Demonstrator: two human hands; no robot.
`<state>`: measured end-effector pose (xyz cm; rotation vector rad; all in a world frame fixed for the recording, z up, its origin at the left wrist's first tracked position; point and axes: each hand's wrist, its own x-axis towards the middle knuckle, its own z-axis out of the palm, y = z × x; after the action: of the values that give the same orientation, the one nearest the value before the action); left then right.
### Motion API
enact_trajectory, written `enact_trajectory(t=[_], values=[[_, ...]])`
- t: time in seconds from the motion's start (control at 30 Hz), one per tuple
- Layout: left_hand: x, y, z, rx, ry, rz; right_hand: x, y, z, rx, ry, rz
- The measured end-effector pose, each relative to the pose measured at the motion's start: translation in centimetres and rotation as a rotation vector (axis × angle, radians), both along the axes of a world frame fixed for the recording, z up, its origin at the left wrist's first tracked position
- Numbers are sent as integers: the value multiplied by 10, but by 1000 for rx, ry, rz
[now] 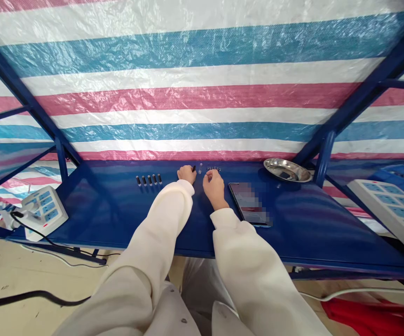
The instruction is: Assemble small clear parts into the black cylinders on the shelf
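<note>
My left hand (187, 173) rests over the blue tabletop, its fingers closed on a small black cylinder (194, 168) whose dark end shows at the fingertips. Just right of it stands a small clear tube (200, 168). My right hand (214, 185) is curled, thumb and fingers pinched together; whatever lies between them is hidden. Right behind those fingers is a short row of small shiny metallic pieces (217, 169). To the left, several black cylinders with silvery lower ends (149, 180) stand in a line, apart from my left hand.
A phone (251, 204) lies right of my right forearm on the blue table (303, 224). Farther right sits an oval metal dish (287, 170). White power strips stand at left (46, 212) and right (394, 210). Blue frame posts and a striped tarp (194, 98) close off the back.
</note>
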<state>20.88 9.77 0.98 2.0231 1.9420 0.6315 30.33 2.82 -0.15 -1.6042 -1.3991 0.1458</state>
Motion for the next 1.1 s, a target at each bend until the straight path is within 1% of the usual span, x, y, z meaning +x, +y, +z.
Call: enact_trajectory(t=[0.13,0.23,0.33,0.43,0.5,0.57,0.63,0.7,0.77,0.83,0.9,0.97,1.1], values=[[1,1,-1,-18,7,13,0,1,-1,8,4,1],[4,-2,2,-34,7,34,0,2,-2,0,2,-1],[4,-11,7,-51,-16,76,0,3,-3,6,-5,3],[-2,-27,13,2,-102,89,0,3,-2,12,-6,6],[-13,-41,18,54,-191,28,-1,3,-2,18,2,21],[-28,-58,21,98,-288,-79,-4,3,-3,29,24,69],[-47,-74,22,151,-369,-200,-10,4,-4,14,62,175],[-66,-86,18,211,-467,-256,-19,6,-6,-57,105,321],[-81,-92,11,278,-591,-212,-32,9,-7,-165,120,455],[-92,-93,4,346,-740,-98,-46,13,-6,-263,85,527],[-98,-91,0,396,-897,19,-60,18,-3,-323,19,533],[-101,-89,1,421,-1042,115,-73,22,-1,-369,-52,507],[-101,-88,6,406,-1238,241,-95,30,4,-436,-153,456]])
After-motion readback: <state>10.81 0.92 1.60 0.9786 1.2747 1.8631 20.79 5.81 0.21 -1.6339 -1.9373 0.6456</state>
